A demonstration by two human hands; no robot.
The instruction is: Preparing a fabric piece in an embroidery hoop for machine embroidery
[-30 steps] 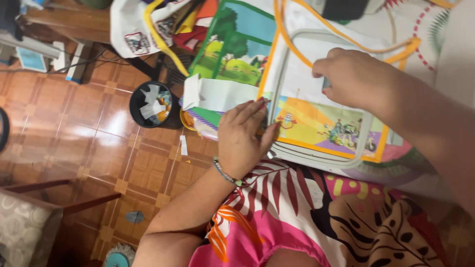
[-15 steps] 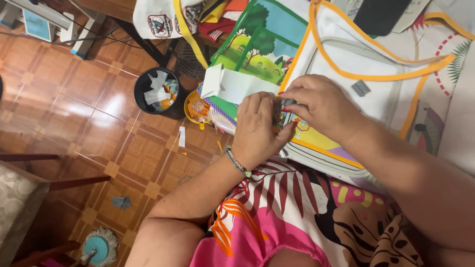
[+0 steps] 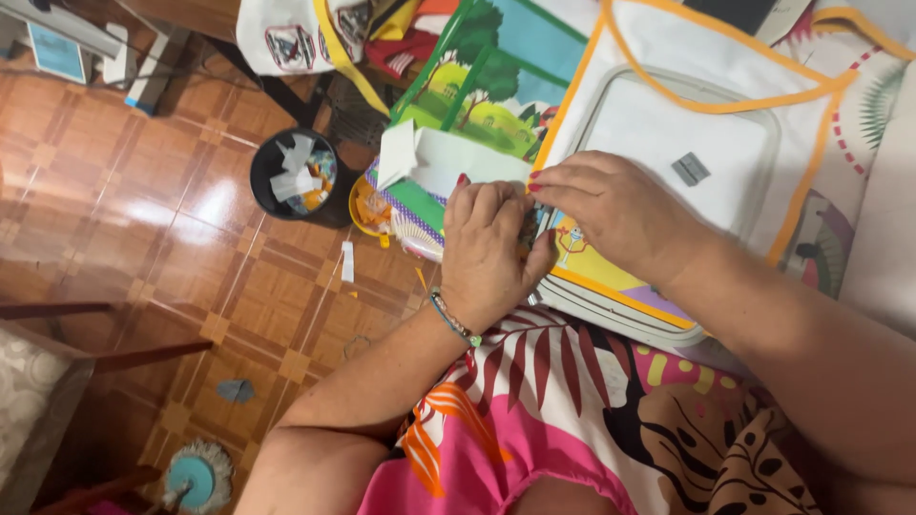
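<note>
A white cloth with orange trim lies stretched in a pale rounded plastic hoop frame on my lap, over a colourful printed piece. A small grey patch sits on the stretched cloth. My left hand, with a beaded bracelet at the wrist, grips the frame's lower left corner. My right hand presses against the same corner, its fingertips meeting the left hand's. What lies pinched between the fingers is hidden.
A black bin with paper scraps stands on the brown tiled floor. Colourful picture bags and a white folded sheet lie beside the frame. A chair is at the left, a teal round thing below.
My right hand came down from the frame's upper side to meet my left hand at the lower left corner. The view shifted closer.
</note>
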